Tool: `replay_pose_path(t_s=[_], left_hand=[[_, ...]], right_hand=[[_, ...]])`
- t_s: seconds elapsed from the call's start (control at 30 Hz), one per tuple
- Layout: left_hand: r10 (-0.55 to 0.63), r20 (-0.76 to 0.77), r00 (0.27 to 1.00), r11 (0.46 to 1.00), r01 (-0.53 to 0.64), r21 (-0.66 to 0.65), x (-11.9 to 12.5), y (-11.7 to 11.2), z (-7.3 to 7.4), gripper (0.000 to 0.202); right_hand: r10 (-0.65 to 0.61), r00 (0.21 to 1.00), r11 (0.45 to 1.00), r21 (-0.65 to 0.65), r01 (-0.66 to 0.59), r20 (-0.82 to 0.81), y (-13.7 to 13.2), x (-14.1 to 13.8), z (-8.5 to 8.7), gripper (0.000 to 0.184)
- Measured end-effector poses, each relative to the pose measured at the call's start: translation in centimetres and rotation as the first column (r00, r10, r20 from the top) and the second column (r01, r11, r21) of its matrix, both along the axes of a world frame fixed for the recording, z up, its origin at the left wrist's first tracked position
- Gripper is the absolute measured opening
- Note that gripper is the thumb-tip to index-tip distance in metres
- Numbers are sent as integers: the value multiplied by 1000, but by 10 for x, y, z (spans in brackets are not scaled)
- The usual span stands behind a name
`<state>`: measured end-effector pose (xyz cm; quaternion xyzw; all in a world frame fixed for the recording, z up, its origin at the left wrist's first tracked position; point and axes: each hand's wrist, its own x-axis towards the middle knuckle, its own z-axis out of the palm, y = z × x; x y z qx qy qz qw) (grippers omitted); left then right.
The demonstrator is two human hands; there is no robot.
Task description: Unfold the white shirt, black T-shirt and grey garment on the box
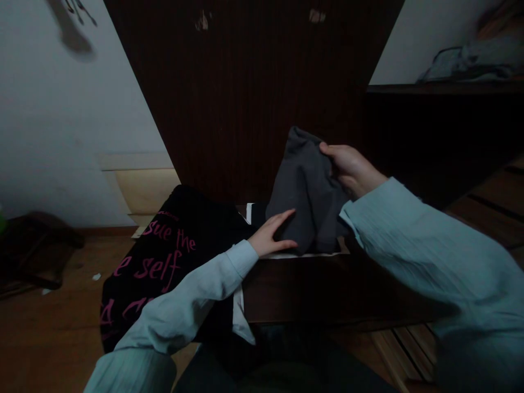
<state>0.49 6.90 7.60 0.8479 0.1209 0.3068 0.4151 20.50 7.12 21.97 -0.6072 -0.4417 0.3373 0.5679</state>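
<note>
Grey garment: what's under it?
Under the grey garment, a white sheet edge shows on the dark wooden surface. The rest beneath is covered by the cloth and left hand.

Left hand (272, 234) flat, fingers spread; right hand (350, 169) pinching.

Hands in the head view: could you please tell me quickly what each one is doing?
Left hand: open, flat on the grey garment.
Right hand: closed, fingers gripping the grey garment's upper edge.
</note>
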Motion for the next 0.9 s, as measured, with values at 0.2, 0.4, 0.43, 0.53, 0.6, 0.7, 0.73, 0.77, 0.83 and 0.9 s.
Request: replay_pose_path(t_s=[0.2, 0.4, 0.43, 0.53, 0.6, 0.7, 0.73, 0.77, 0.83, 0.9], left_hand=[[299, 31, 954, 879, -262, -398, 3, 12, 15, 76], [412, 14, 911, 828, -367, -424, -28, 38, 39, 43], [415, 23, 910, 827, -366, -426, -36, 41, 47, 43], [481, 49, 875, 790, -409, -457, -63, 49, 70, 44], [537, 36, 843, 737, -448, -506, -83, 55, 81, 43], [587, -125, 800, 632, -549, -547, -116, 69, 83, 40], [588, -216, 779, 600, -600, -530, -125, 75, 81, 38], [584, -318, 746, 576, -658, -485, -134, 81, 77, 37], [589, -528, 612, 564, -779, -273, -146, 90, 66, 33], [636, -668, 386, 576, -814, 78, -149, 93, 54, 29]], right_hand=[[170, 966, 984, -23, -178, -197, 0, -44, -12, 17], [113, 977, 994, 9, -113, -179, 4, -51, -20, 14], [86, 979, 996, 11, -85, -187, 5, -47, -20, 15], [-23, 978, 1000, 0, 24, -210, 7, -28, -18, 17], [-66, 975, 998, -32, 61, -212, 6, -8, -16, 19], [-16, 987, 985, -173, -12, -162, 2, 30, -19, 20], [27, 991, 970, -237, -57, -130, 1, 42, -25, 19], [80, 993, 947, -304, -104, -91, 2, 53, -33, 17], [176, 984, 897, -415, -148, 30, 6, 69, -57, 14], [214, 944, 870, -488, -68, 251, 12, 75, -85, 12]])
